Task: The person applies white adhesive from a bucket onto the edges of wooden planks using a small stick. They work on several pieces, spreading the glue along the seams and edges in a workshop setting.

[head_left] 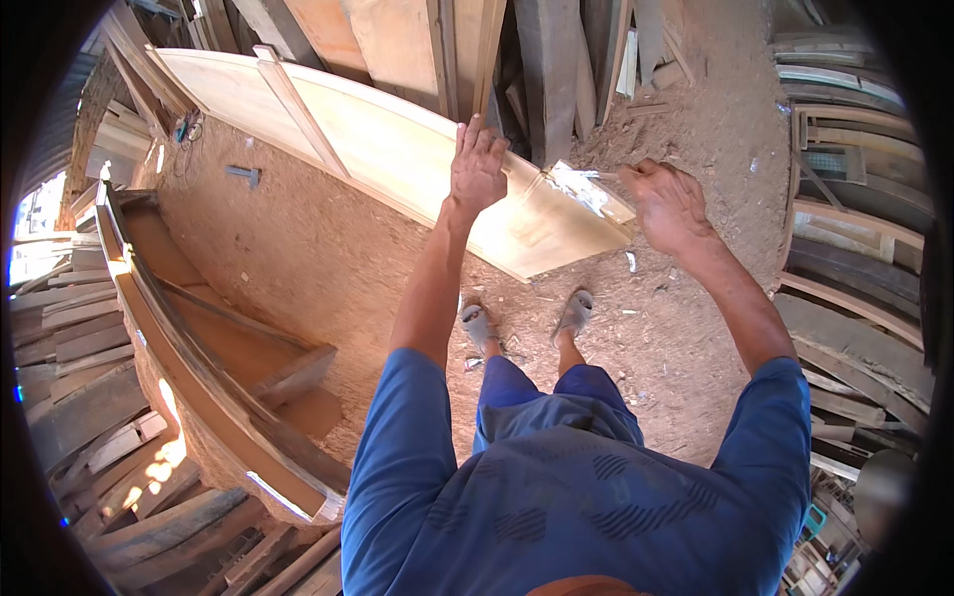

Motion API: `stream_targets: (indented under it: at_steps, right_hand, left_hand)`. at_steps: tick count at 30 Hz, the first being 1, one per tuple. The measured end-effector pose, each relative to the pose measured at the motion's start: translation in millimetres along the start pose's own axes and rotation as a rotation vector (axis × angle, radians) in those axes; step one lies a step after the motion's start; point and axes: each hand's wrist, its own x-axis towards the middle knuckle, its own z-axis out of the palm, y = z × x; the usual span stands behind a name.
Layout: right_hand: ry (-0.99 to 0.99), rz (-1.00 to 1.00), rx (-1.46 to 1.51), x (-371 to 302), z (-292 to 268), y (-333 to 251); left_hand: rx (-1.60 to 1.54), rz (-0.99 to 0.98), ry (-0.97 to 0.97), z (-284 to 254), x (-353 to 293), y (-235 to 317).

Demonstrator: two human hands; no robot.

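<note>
A long pale wooden panel [388, 124], framed with edge strips, stretches from the far left to just beyond my feet. My left hand [479, 164] rests at its far edge, fingers stretched out and slightly apart. Beyond the panel's right end is my right hand [664, 199], its fingers curled closed. A thin light-coloured piece seems to run left from those fingers, too small to name. Bright sunlit patches [586, 189] lie on the panel corner between my hands and blur the detail there. A narrow crosspiece [301, 111] spans the panel farther left.
At the left stands a large curved wooden frame [209, 368] with a brown inside. A grey-blue tool [243, 176] lies on the dirt floor [328, 228]. Planks [556, 79] lean at the back. Stacked timber [855, 248] lines the right, and loose boards [89, 348] the left.
</note>
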Motion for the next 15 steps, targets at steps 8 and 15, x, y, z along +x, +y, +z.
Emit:
stream_targets:
  at_steps: [8, 15]
  right_hand:
    - [-0.177, 0.080, -0.063, -32.6, -0.1, 13.8]
    - [-0.240, 0.185, 0.007, -68.4, 7.3, 60.7]
  left_hand:
    - [-0.004, -0.046, -0.047, -3.5, -1.6, -0.1]
    - [0.029, -0.029, -0.095, -5.5, -0.4, 0.1]
